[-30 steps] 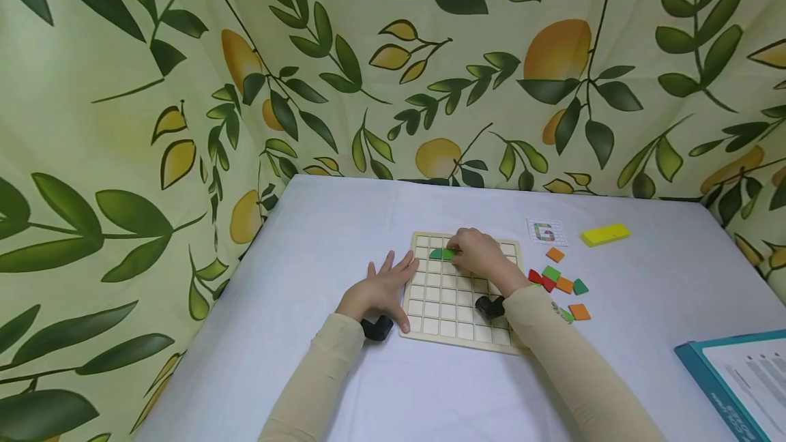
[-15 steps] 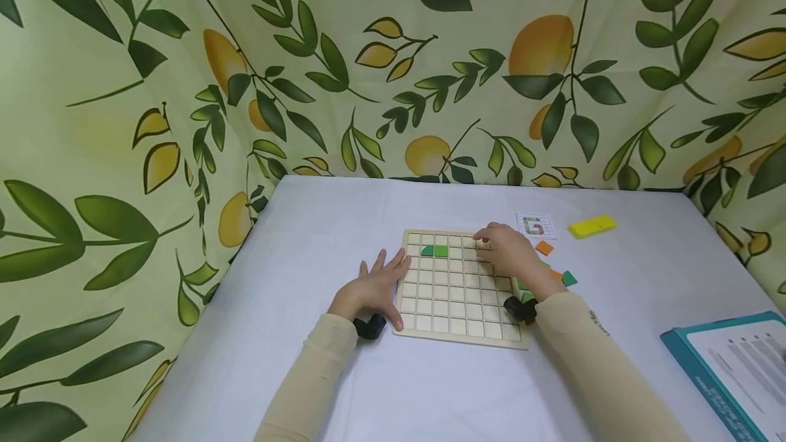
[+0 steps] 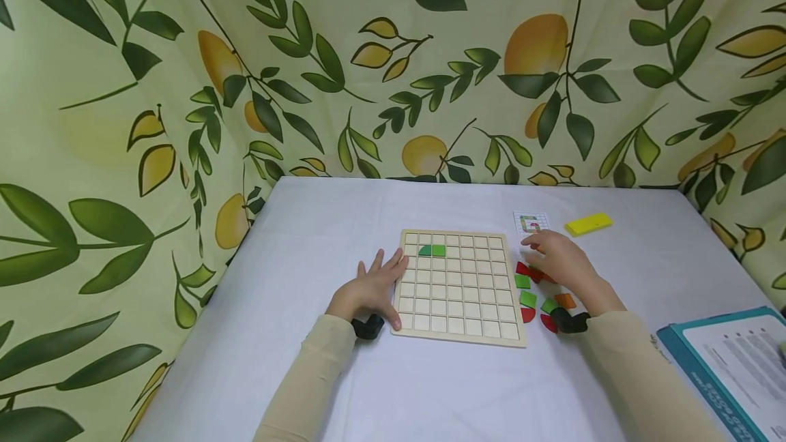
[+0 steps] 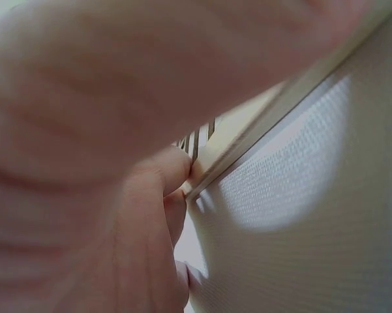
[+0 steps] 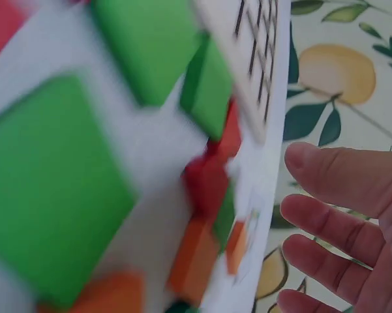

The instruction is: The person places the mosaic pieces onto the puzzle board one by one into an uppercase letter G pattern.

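A wooden grid board (image 3: 457, 288) lies flat on the table, with a green quarter-round piece (image 3: 425, 250) and a green square (image 3: 439, 250) side by side in its upper left cells. Along the board's left edge rests my left hand (image 3: 368, 293), fingers spread; the left wrist view shows fingertips touching the wooden rim. Over the loose pieces to the right hovers my right hand (image 3: 561, 261). In the right wrist view its thumb and fingers (image 5: 326, 222) are apart with nothing between them. Beneath lie green squares (image 3: 527, 299), red pieces (image 3: 523, 269) and orange squares (image 3: 565, 301), partly covered.
Behind the right hand lies a small printed card (image 3: 529, 222) with a coloured G pattern, partly hidden. A yellow block (image 3: 588, 224) sits beside it. At the right front is a teal-edged box or book (image 3: 724, 367). Leaf-patterned cloth (image 3: 393, 74) hangs behind the white table.
My right hand has left the green square on the board and moved right, over the loose pieces. The left hand stays at the board's left edge. The head view has shifted slightly.
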`<move>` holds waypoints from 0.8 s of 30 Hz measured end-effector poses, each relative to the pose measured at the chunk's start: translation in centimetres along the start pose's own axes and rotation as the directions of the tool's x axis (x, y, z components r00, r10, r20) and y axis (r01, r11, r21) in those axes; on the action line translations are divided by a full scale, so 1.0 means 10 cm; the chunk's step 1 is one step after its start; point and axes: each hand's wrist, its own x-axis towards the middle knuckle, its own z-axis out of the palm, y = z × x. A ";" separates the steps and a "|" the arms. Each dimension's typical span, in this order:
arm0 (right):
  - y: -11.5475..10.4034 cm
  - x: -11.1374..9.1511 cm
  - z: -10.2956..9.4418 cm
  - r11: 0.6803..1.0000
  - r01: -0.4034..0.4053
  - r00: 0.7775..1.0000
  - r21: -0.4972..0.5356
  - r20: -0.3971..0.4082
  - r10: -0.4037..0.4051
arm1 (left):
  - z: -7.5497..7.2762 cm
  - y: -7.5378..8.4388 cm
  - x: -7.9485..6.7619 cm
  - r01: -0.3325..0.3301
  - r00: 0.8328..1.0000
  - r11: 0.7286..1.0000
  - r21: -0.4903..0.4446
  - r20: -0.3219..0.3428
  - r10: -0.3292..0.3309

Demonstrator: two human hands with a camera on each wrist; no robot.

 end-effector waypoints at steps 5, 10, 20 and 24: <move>0.15 -0.03 0.00 0.996 -0.082 0.997 0.042 0.013 0.082 | 0.00 -0.02 -0.01 0.004 1.000 1.000 0.001 -0.001 -0.004; 0.30 0.05 0.02 0.995 -0.100 0.995 0.031 0.009 0.099 | -0.01 -0.01 -0.02 -0.011 1.000 1.000 -0.005 -0.004 0.011; 0.41 0.22 0.04 0.992 -0.128 0.991 -0.006 0.035 0.128 | 0.00 -0.02 -0.01 -0.013 1.000 1.000 -0.012 0.003 0.013; 0.37 0.27 0.04 0.991 -0.134 0.990 -0.020 0.039 0.134 | 0.01 -0.04 0.00 -0.003 1.000 1.000 -0.011 0.003 0.003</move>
